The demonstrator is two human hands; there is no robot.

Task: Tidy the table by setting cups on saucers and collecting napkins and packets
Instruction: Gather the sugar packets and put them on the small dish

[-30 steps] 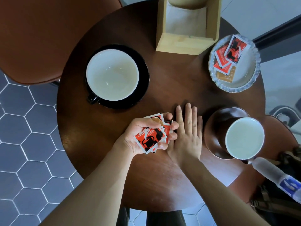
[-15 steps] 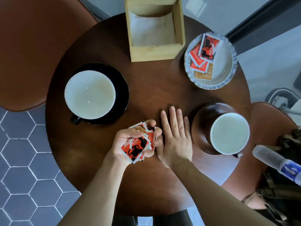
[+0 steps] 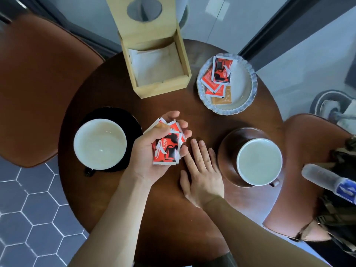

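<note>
My left hand (image 3: 148,151) is palm up over the middle of the round table and holds a stack of red and black packets (image 3: 167,145). My right hand (image 3: 202,170) lies flat on the table beside it, fingers apart, holding nothing. A white cup (image 3: 100,143) sits on a black saucer (image 3: 134,124) at the left. Another white cup (image 3: 259,160) sits on a brown saucer (image 3: 227,151) at the right. More packets (image 3: 219,74) lie on a pale scalloped plate (image 3: 242,89). A wooden box (image 3: 154,60) holds white napkins (image 3: 158,64).
The dark round table (image 3: 107,87) has brown chairs on the left (image 3: 38,83) and on the right (image 3: 308,151). A bag with a plastic bottle (image 3: 327,182) sits on the right chair. Hexagon floor tiles (image 3: 28,209) show at the lower left.
My left hand has turned more palm up with the packets and risen toward the table's middle. My right hand stays flat. The view has tilted, showing more of the box and far floor.
</note>
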